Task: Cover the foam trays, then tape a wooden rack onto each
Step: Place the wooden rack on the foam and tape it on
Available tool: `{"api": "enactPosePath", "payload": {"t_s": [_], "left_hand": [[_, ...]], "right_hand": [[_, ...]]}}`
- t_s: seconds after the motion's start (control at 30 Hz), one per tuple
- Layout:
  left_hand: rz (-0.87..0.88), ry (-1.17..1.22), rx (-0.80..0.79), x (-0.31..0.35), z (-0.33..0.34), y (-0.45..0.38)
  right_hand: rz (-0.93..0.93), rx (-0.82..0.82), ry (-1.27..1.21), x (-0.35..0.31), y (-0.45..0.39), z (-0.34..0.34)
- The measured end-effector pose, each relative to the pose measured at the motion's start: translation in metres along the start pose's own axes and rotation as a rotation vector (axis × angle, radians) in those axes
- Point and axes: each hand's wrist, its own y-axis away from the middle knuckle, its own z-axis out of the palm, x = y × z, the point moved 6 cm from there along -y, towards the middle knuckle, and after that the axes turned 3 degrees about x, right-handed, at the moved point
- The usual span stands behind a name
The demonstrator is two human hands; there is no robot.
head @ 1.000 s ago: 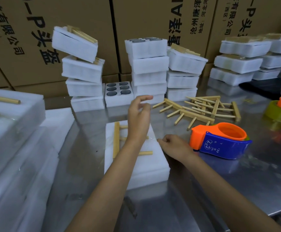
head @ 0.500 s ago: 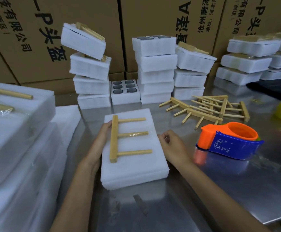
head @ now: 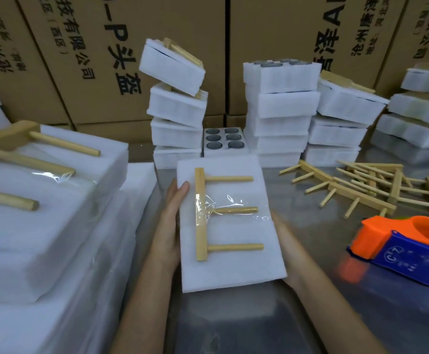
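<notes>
Your left hand (head: 168,226) has its fingers (head: 182,191) nearly straight, flat against the left edge of the foam tray (head: 231,267). Your right hand (head: 283,241) cups the right edge from below; its fingers are hidden, so I can't tell how far they curl. The tray is a soft white slab, held between both hands above the steel surface (head: 336,315). A three-peg wooden rack (head: 200,213) lies flat on top, with crinkled clear tape (head: 218,208) across the middle peg. The orange-and-blue tape dispenser (head: 402,244) sits to the right.
</notes>
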Motion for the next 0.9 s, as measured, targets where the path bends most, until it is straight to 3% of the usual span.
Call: {"api": "enactPosePath", "payload": {"t_s": [0.17,0.33,0.4,0.53,0.7,0.9], "left_hand": [[-0.149,0.161,-0.013,-0.016,-0.003,-0.002],[-0.232,0.251,-0.036,-0.032,-0.003,-0.002],[-0.229,0.259,-0.024,-0.034,-0.003,-0.005],[-0.229,0.243,0.026,-0.038,-0.008,-0.009],[-0.225,0.268,0.073,-0.039,-0.018,-0.018],[-0.318,0.268,0.029,-0.039,-0.021,-0.02]], "right_hand": [[0.046,0.012,-0.081,0.005,-0.001,-0.003],[-0.119,0.23,-0.064,0.003,-0.008,-0.02],[-0.069,0.183,-0.099,0.007,-0.009,-0.018],[0.006,-0.084,-0.09,0.005,-0.002,-0.005],[-0.005,0.121,0.041,0.004,-0.016,-0.013],[-0.014,-0.062,-0.034,0.008,-0.001,-0.009]]}}
